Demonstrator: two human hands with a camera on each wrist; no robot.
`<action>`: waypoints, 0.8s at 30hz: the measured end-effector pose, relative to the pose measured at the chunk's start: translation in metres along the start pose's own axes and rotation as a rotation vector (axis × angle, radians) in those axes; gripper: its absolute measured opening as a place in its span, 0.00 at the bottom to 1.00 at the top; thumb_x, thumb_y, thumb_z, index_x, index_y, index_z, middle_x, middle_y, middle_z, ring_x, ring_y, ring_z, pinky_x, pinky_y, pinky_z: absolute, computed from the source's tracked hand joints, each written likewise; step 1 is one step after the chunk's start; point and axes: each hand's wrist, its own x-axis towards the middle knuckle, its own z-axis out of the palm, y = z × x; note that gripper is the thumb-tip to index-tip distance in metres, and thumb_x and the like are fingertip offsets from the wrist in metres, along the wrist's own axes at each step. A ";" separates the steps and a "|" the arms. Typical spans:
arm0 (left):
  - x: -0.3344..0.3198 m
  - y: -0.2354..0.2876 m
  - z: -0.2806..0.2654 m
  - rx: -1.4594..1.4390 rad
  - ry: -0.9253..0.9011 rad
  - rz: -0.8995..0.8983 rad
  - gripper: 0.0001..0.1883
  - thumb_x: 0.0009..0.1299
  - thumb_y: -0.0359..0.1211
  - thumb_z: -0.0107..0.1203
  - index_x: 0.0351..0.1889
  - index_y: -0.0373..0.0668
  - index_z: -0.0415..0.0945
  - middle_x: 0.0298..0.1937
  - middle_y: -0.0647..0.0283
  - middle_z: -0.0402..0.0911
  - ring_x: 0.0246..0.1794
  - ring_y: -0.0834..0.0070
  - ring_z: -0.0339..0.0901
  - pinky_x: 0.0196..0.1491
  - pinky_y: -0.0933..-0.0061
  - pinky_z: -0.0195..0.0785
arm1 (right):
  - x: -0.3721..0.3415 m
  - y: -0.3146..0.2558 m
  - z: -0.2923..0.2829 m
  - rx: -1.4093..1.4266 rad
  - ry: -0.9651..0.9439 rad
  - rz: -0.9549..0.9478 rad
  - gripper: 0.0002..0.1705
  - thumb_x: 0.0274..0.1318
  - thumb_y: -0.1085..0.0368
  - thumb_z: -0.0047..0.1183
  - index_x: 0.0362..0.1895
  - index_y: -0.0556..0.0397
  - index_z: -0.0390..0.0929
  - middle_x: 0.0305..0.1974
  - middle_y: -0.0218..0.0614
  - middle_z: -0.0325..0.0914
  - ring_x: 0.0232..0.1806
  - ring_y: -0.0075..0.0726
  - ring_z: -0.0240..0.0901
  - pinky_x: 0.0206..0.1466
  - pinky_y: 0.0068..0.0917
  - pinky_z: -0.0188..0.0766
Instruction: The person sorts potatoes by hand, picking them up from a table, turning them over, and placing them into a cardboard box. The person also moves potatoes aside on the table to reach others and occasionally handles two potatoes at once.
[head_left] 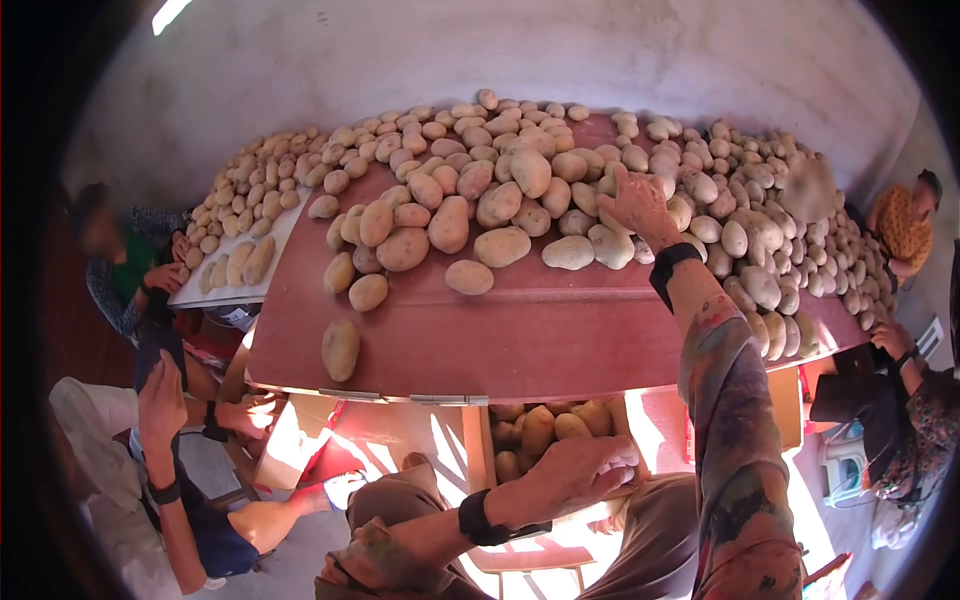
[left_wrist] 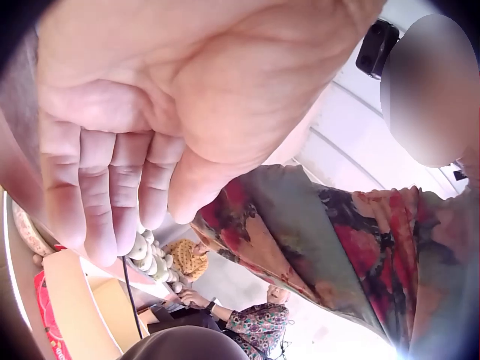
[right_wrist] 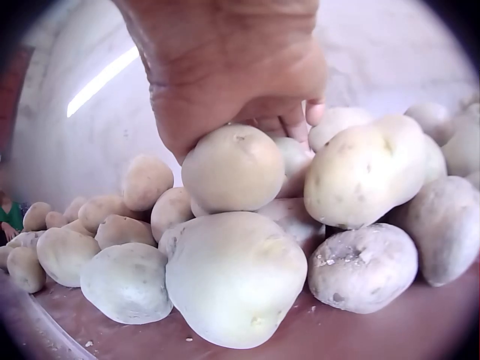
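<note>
One right hand (head_left: 640, 205) reached into the heap of potatoes (head_left: 530, 175) on the reddish-brown desk (head_left: 535, 340); it hung close over a rounded potato (right_wrist: 232, 169), though whether its fingers gripped any could not be told. The left hand (head_left: 575, 470) held nothing, its fingers extended, near a box (head_left: 478, 450) of more potatoes below the desk's front edge. Behind the right hand's dark wristband (head_left: 675, 268) ran a patterned sleeve (head_left: 740, 400). A lone potato (head_left: 340, 350) lay apart from the heap, near the front left corner. Farther out, a person in green (head_left: 135, 265) was on the left, another in orange (head_left: 905, 230) on the right.
</note>
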 end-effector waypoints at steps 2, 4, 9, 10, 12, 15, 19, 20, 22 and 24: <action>0.001 -0.005 0.003 0.024 0.009 0.011 0.06 0.70 0.29 0.50 0.43 0.41 0.73 0.38 0.58 0.83 0.37 0.58 0.80 0.39 0.63 0.71 | -0.002 -0.001 -0.002 0.013 -0.007 0.008 0.32 0.51 0.44 0.55 0.50 0.55 0.67 0.44 0.51 0.79 0.53 0.53 0.74 0.60 0.46 0.60; 0.002 -0.008 0.007 0.049 0.012 0.026 0.06 0.70 0.29 0.50 0.43 0.41 0.73 0.38 0.57 0.83 0.37 0.58 0.81 0.39 0.63 0.71 | -0.004 -0.002 -0.002 0.024 0.003 0.030 0.30 0.50 0.46 0.53 0.51 0.53 0.69 0.47 0.49 0.79 0.52 0.50 0.75 0.60 0.44 0.57; 0.003 -0.012 0.009 0.038 0.018 0.006 0.08 0.69 0.31 0.52 0.44 0.41 0.72 0.37 0.56 0.83 0.37 0.58 0.81 0.39 0.62 0.71 | -0.014 -0.006 0.006 0.131 0.036 0.094 0.33 0.49 0.45 0.53 0.54 0.53 0.67 0.52 0.52 0.76 0.55 0.56 0.72 0.61 0.48 0.58; 0.003 -0.014 0.009 0.034 0.015 0.010 0.08 0.69 0.31 0.52 0.44 0.41 0.72 0.37 0.56 0.83 0.37 0.58 0.81 0.39 0.62 0.71 | -0.016 -0.003 0.007 0.216 0.050 0.116 0.34 0.49 0.45 0.53 0.55 0.53 0.67 0.54 0.53 0.75 0.57 0.59 0.71 0.62 0.48 0.59; 0.002 -0.018 0.009 0.143 0.009 0.010 0.10 0.72 0.33 0.52 0.46 0.38 0.74 0.32 0.57 0.82 0.34 0.64 0.82 0.39 0.66 0.72 | -0.018 0.001 0.008 0.280 0.014 0.107 0.36 0.50 0.43 0.53 0.58 0.51 0.66 0.53 0.54 0.75 0.57 0.59 0.71 0.60 0.49 0.62; 0.002 -0.021 0.009 0.192 0.063 -0.054 0.18 0.70 0.35 0.55 0.55 0.38 0.70 0.46 0.52 0.80 0.44 0.61 0.80 0.45 0.65 0.72 | -0.025 -0.003 0.002 0.318 -0.052 0.139 0.37 0.50 0.41 0.52 0.58 0.51 0.66 0.50 0.55 0.77 0.56 0.59 0.72 0.60 0.48 0.62; 0.007 -0.039 0.007 0.126 0.168 -0.002 0.33 0.67 0.34 0.56 0.70 0.45 0.56 0.62 0.48 0.68 0.60 0.52 0.70 0.56 0.59 0.67 | -0.039 -0.009 0.010 0.262 0.032 0.122 0.39 0.50 0.38 0.53 0.59 0.50 0.67 0.45 0.53 0.80 0.52 0.59 0.75 0.59 0.45 0.64; 0.010 -0.046 0.008 0.133 0.232 0.064 0.34 0.66 0.35 0.56 0.71 0.44 0.56 0.64 0.47 0.67 0.61 0.54 0.69 0.58 0.61 0.66 | -0.042 -0.006 0.017 0.247 0.095 0.095 0.40 0.49 0.37 0.54 0.60 0.49 0.67 0.44 0.53 0.80 0.51 0.59 0.75 0.58 0.45 0.67; 0.004 -0.027 -0.003 -0.127 0.217 -0.143 0.36 0.67 0.39 0.57 0.71 0.41 0.55 0.68 0.47 0.63 0.63 0.55 0.69 0.59 0.61 0.68 | -0.052 -0.013 0.047 0.256 0.114 0.104 0.40 0.50 0.38 0.54 0.62 0.47 0.67 0.50 0.50 0.77 0.56 0.57 0.71 0.63 0.46 0.61; 0.011 -0.037 -0.004 -0.184 0.264 -0.200 0.39 0.67 0.41 0.60 0.71 0.37 0.53 0.67 0.44 0.63 0.62 0.54 0.70 0.57 0.61 0.70 | -0.061 -0.032 0.043 0.175 0.092 0.089 0.40 0.52 0.40 0.50 0.64 0.50 0.65 0.65 0.51 0.65 0.69 0.48 0.60 0.70 0.60 0.45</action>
